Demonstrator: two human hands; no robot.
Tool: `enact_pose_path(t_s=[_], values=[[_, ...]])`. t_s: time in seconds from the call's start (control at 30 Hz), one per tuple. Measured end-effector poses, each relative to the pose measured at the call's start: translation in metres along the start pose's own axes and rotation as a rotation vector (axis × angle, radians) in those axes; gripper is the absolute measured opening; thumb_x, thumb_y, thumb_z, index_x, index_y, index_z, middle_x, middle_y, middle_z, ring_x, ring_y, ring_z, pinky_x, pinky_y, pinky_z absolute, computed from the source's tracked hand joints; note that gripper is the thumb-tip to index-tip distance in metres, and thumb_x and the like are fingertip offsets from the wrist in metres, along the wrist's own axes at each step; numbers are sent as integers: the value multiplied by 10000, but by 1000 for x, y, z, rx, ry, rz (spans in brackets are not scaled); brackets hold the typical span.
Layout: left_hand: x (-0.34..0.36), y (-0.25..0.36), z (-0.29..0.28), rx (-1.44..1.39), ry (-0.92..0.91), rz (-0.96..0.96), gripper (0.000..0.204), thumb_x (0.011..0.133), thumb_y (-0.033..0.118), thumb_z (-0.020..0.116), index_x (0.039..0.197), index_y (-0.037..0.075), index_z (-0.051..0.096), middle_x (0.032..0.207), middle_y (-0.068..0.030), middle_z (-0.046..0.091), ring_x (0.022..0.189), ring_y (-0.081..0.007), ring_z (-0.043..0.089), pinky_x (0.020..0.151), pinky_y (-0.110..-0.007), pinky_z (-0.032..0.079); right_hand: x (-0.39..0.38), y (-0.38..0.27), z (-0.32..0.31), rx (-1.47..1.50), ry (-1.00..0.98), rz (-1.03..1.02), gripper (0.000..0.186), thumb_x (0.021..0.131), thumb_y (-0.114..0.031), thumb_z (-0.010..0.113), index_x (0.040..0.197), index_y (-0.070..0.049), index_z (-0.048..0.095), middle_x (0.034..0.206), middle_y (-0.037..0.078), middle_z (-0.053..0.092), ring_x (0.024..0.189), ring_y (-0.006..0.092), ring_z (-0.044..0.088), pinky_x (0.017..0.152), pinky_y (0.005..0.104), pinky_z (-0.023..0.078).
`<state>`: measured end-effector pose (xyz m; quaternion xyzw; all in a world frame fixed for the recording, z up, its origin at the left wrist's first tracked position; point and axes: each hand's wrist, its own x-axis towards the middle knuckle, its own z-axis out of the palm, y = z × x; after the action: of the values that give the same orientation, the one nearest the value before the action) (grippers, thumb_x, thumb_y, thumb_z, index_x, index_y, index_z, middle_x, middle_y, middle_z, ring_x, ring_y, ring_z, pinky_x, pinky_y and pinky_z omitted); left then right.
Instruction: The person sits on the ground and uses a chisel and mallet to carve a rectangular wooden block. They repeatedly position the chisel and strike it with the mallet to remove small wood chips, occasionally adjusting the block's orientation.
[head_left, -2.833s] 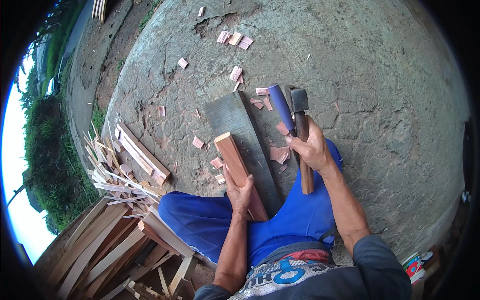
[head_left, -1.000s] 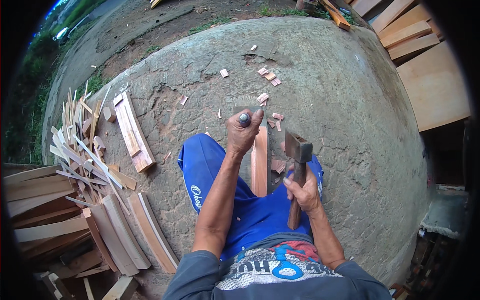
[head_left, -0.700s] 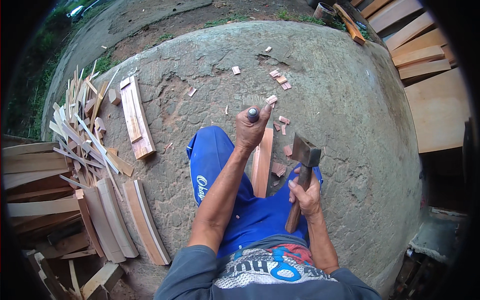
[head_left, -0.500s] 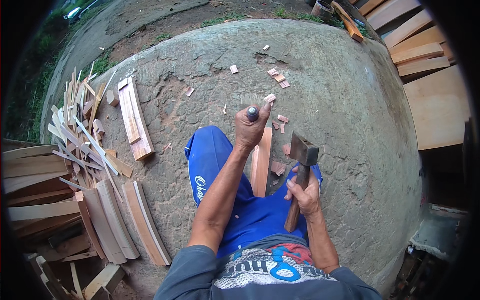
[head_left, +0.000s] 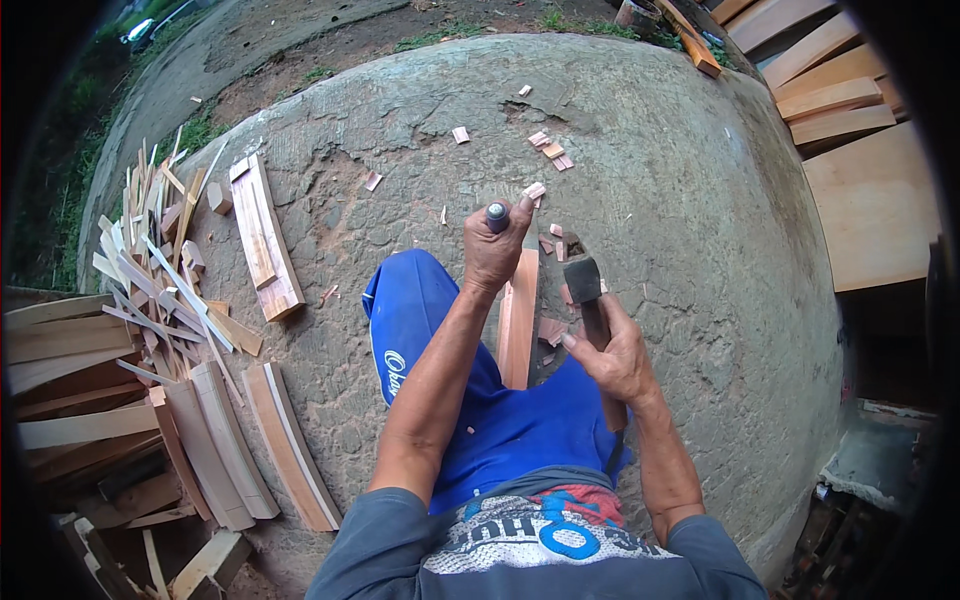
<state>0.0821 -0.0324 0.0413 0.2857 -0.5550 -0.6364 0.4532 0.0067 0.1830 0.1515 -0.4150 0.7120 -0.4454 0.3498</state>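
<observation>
My left hand (head_left: 488, 258) is wrapped round the handle of a chisel (head_left: 497, 214), seen almost end-on; its blade is hidden beneath the fist. Below that hand a reddish length of wood (head_left: 518, 325) lies between my legs, partly covered by the blue trousers. In my right hand (head_left: 622, 362) is a hammer (head_left: 582, 282), gripped by its wooden handle, the metal head tilted toward the chisel but apart from it. Small wood chips (head_left: 552, 332) are scattered beside the length of wood, and a pinkish chip (head_left: 534, 190) shows just beyond my left thumb.
Rough concrete ground (head_left: 720, 330) surrounds me. To the left lie a notched wooden piece (head_left: 268, 240), a heap of offcuts (head_left: 165, 270) and several curved boards (head_left: 285, 440). Stacked planks (head_left: 865, 200) stand at the far right. More chips (head_left: 550, 150) lie ahead.
The hammer's head has tipped left and slightly forward, toward the chisel. My right hand has moved up and a little right; my left hand keeps nearly the same place.
</observation>
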Motion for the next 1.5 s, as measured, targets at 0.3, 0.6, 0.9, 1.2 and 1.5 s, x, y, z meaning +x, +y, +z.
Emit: enact_pose_path(t_s=[0.3,0.6,0.9,1.2,1.5], values=[[-10,9,-1,4,22,-16,468,1007,189,741,632,87,481,621,82,437,610,-31,370,503,-284,312,37,-60,-20,-218,-50,-127,504,879,-98,782,1325,15,575,951,132,734,848,182,719,787,347,558],[-11,8,3,-186,63,-14,148,987,45,695,842,23,717,698,68,626,700,-29,571,600,-259,485,70,-113,-27,-631,-51,-574,506,887,-50,764,1328,-2,520,941,197,723,818,360,755,742,431,600],[-12,-15,4,275,-36,191,218,936,188,698,1123,83,734,1080,-139,744,1019,-330,704,881,-438,548,89,-98,-25,-1038,-281,-473,318,881,-38,672,1140,-5,492,878,217,697,846,401,755,699,512,621],[-14,-16,14,337,23,314,203,899,97,712,1097,54,721,1016,-109,726,958,-262,695,843,-406,545,99,-88,-31,-1077,-325,-378,268,857,7,624,1086,-20,487,852,214,698,837,456,725,711,544,590],[-17,0,19,237,-50,276,215,898,10,704,1112,32,704,1026,-63,739,936,-174,692,788,-361,555,103,-79,-29,-1091,-355,-269,310,873,-46,638,1117,-32,448,876,254,681,872,476,709,753,562,565]])
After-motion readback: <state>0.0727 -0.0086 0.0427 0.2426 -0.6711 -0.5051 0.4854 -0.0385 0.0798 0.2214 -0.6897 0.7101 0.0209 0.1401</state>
